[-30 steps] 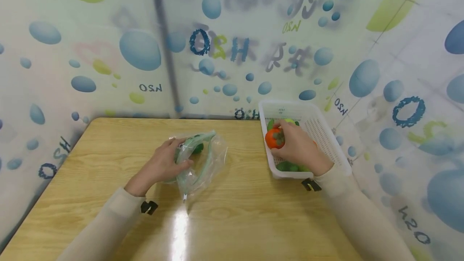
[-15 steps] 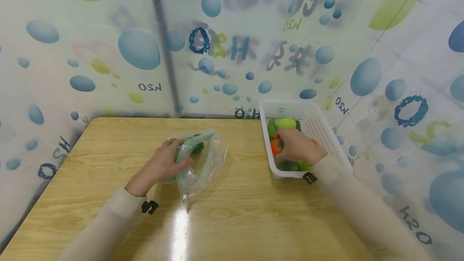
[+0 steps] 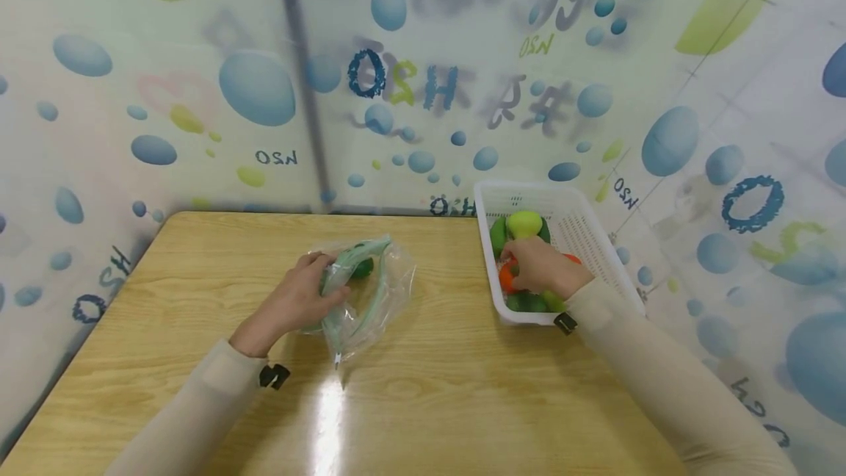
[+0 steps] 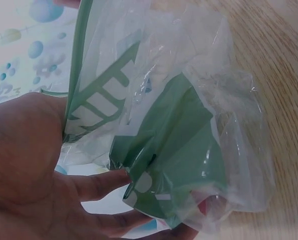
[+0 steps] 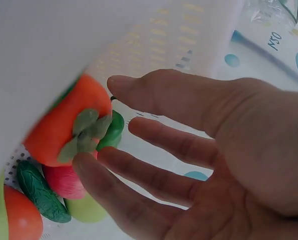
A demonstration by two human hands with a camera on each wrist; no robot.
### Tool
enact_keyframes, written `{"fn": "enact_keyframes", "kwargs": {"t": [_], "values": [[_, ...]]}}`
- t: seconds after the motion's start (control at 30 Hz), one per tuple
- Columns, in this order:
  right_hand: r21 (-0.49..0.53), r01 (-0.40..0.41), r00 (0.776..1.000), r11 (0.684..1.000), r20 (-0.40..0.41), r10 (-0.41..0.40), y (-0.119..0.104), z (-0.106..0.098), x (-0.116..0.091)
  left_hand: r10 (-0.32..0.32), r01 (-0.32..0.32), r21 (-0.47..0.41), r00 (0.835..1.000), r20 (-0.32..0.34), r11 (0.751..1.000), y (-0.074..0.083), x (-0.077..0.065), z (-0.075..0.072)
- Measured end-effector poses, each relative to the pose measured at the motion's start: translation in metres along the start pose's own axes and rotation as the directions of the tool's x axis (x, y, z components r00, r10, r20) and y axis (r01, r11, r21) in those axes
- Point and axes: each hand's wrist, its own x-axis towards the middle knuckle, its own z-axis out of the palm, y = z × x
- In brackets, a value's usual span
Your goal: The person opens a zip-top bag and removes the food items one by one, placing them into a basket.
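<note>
My left hand holds a clear slider zip bag with green printing by its left side, its mouth spread. Inside lies a dark green item; a bit of red shows through the plastic in the left wrist view. My right hand is down in a white plastic basket, at a persimmon with a leafy top. In the right wrist view its thumb and fingers are spread beside the fruit, fingertips close to it; whether they touch is unclear.
Around the persimmon, the basket holds a yellow-green fruit, a green cucumber-like piece, a pink-red round one and other produce. The wooden table meets a patterned wall behind.
My right hand has lowered the persimmon from above the produce into the basket, and its fingers have loosened. The yellow-green fruit has come into fuller view. My left hand and the bag stay put.
</note>
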Motion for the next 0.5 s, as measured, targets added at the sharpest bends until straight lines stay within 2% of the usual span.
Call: {"fn": "enact_keyframes", "kwargs": {"t": [0.27,0.5], "values": [[-0.004,0.030,0.999,1.000,-0.041,-0.030,-0.001,-0.002,-0.004,-0.016,0.016,0.014,1.000,0.013,1.000,0.001,0.003,0.000],[-0.012,0.106,0.986,0.994,-0.129,-0.107,-0.012,-0.007,-0.013,-0.022,0.022,0.017,1.000,0.009,1.000,0.001,0.002,0.000]]}}
